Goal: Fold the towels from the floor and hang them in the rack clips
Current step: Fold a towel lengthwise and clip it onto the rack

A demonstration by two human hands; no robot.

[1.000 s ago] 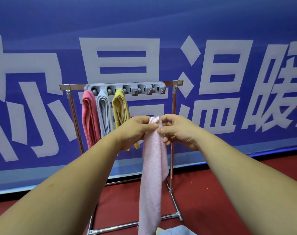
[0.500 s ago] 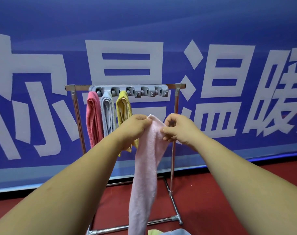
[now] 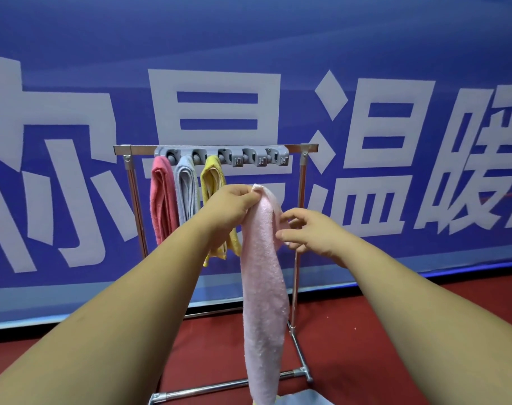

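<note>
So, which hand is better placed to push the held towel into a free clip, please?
Likely the left hand: it grips the pale pink towel at its top, nearest the free clips; the right hand pinches its edge lower.

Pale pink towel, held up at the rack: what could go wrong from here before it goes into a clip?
1. The left hand grips only the pale pink towel's top while the right hand pinches one edge; the layers could slip apart and undo the fold.
2. The left hand sits right in front of the yellow towel; lifting toward the free clips might brush it loose.
3. The towel hangs long, its end down by the rack's base bar; it may snag there.
</note>
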